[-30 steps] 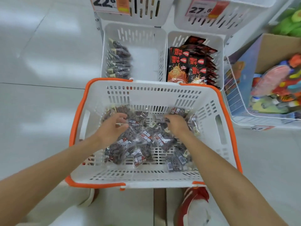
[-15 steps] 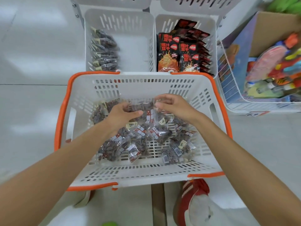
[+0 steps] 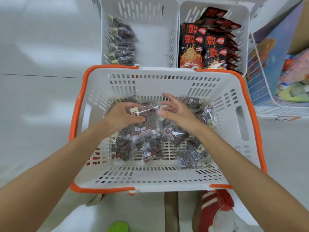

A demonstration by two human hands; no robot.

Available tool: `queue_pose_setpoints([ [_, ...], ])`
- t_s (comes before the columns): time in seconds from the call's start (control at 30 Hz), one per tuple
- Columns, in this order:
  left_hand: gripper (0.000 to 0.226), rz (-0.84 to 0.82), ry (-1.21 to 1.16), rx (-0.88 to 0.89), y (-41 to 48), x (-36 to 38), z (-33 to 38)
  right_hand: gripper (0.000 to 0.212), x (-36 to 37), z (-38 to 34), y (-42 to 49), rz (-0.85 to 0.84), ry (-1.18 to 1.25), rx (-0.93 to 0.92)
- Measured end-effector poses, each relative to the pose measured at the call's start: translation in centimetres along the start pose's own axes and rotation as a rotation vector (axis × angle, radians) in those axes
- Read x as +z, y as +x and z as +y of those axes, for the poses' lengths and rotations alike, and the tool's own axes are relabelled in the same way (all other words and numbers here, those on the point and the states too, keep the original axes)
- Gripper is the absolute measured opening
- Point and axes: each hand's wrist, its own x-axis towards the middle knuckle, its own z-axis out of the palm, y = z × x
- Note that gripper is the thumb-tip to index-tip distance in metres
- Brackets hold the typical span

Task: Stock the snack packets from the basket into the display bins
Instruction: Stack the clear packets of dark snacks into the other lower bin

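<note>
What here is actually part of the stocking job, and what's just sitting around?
Part of the job: basket, snack packets piled in it, packet gripped by left hand, open right hand, display bin holding matching packets.
Just lying about: bin of black-and-red packets, wire basket of toys, red-striped item, green object.
</note>
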Motion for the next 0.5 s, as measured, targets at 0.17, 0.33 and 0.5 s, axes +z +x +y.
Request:
queue_pose_setpoints([
  [0.17, 0.033, 0.227, -0.439, -0.065, 0.1, 0.0, -0.3, 0.046, -0.1, 1.7, 1.6, 0.051, -0.144, 0.061],
  [0.33, 0.012, 0.254, -0.454, -0.066, 0.0, -0.7, -2.0, 0.072, -0.2, 7.7, 4.9, 0.035, -0.505, 0.237],
  [0.5, 0.055, 0.205, -0.379, -0.055, -0.4, -1.1, -3.0, 0.068, 1.6, 10.7, 6.5, 0.022, -0.860, 0.236],
])
